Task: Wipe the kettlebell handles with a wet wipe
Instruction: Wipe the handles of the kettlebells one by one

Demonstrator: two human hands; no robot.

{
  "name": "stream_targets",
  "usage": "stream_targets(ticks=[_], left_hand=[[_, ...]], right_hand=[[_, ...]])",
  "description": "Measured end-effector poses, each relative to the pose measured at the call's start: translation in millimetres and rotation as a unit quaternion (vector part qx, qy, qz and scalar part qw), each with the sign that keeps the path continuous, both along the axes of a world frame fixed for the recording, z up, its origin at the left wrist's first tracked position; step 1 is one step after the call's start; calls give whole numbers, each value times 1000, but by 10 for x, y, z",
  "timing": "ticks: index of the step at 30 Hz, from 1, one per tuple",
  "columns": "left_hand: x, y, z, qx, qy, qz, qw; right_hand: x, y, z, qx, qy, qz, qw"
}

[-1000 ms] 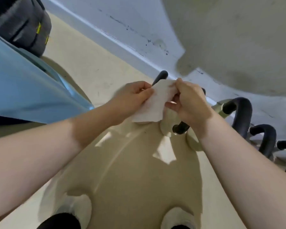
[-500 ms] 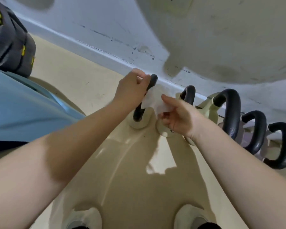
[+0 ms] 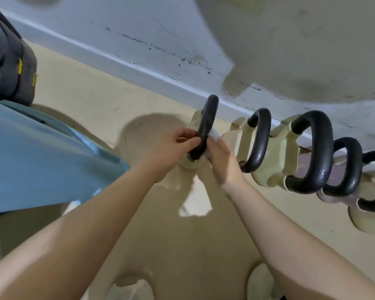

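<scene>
1. Along the far edge of the floor (image 3: 91, 100), a pale wall (image 3: 139, 24) with a white skirting board (image 3: 117, 59) runs from upper left to right; dark scuff marks fleck the wall above the board.
2. At the left side of the floor, a light blue sheet-like surface (image 3: 35, 161) covers a wide area, and a dark grey bag (image 3: 7, 61) with yellow tabs sits behind it in the far left corner.
3. Against the skirting board, a row of kettlebells stands on the floor, each with a black loop handle over a cream body; at least five handles show, reaching toward the right edge of the view.
4. The biggest visible loop is the third kettlebell handle (image 3: 318, 152), with the second kettlebell handle (image 3: 258, 141) just beside it on the left.
5. The first kettlebell handle (image 3: 208, 118) stands at the left end of the row, nearest the hands, rising from a cream socket.
6. The left hand (image 3: 171, 152) reaches in from the lower left, its fingers (image 3: 188, 140) curled and pinching the lower part of that first handle from the left.
7. The right hand (image 3: 221, 163) comes in from the lower right, its fingers pressed together against the same handle from the right.
8. The wet wipe (image 3: 214, 134) is bunched between the right hand and the first handle, a small white patch showing just above the fingertips.
</scene>
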State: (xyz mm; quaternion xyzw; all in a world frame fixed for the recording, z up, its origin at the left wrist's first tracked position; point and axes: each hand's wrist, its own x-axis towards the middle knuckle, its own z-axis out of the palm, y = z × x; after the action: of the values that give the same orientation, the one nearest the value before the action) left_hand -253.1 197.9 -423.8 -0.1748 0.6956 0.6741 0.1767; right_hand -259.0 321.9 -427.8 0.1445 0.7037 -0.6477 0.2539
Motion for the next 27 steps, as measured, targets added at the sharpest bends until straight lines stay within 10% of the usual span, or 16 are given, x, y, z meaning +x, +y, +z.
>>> stream_targets(ticks=[5, 18, 27], left_hand=[[-23, -27, -66, 21, -41, 10, 999], [-37, -8, -159, 216, -98, 93, 967], [-79, -70, -233, 261, -144, 180, 937]], right_hand=[[390, 57, -107, -166, -85, -52, 981], [447, -205, -322, 110, 115, 70, 985], [536, -384, -285, -19, 130, -8, 991]])
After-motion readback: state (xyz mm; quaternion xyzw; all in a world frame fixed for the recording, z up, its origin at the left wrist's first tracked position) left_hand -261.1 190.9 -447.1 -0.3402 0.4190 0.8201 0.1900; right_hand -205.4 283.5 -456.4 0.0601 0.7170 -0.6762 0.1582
